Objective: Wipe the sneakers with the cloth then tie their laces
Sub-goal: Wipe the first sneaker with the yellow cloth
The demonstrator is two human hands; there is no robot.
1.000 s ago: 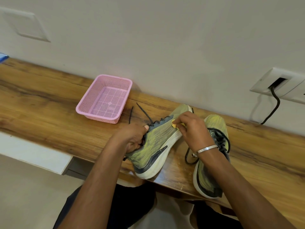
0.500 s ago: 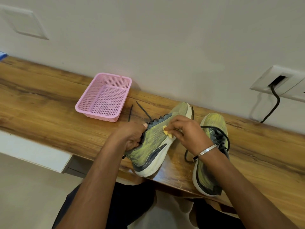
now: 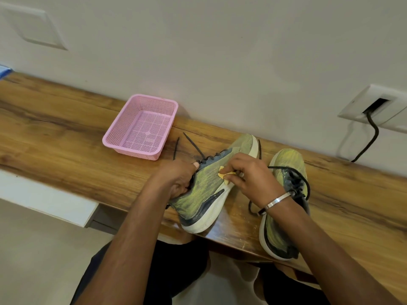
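A yellow-green sneaker (image 3: 207,190) with a white sole lies tilted on its side on the wooden shelf (image 3: 66,150), its dark laces (image 3: 191,144) loose. My left hand (image 3: 178,179) grips it at the collar. My right hand (image 3: 253,177) presses a small yellow cloth (image 3: 224,172) against the sneaker's side near the sole; most of the cloth is hidden under my fingers. The second sneaker (image 3: 284,208) stands upright to the right, partly behind my right wrist, its laces untied.
A pink mesh basket (image 3: 141,128) sits against the wall to the left of the sneakers. A wall socket (image 3: 374,106) with a black cable (image 3: 370,142) is at the right. The shelf's front edge runs just under the sneakers' heels.
My right hand slid the cloth from the toe end down along the sneaker's side towards the middle. My left hand kept its hold.
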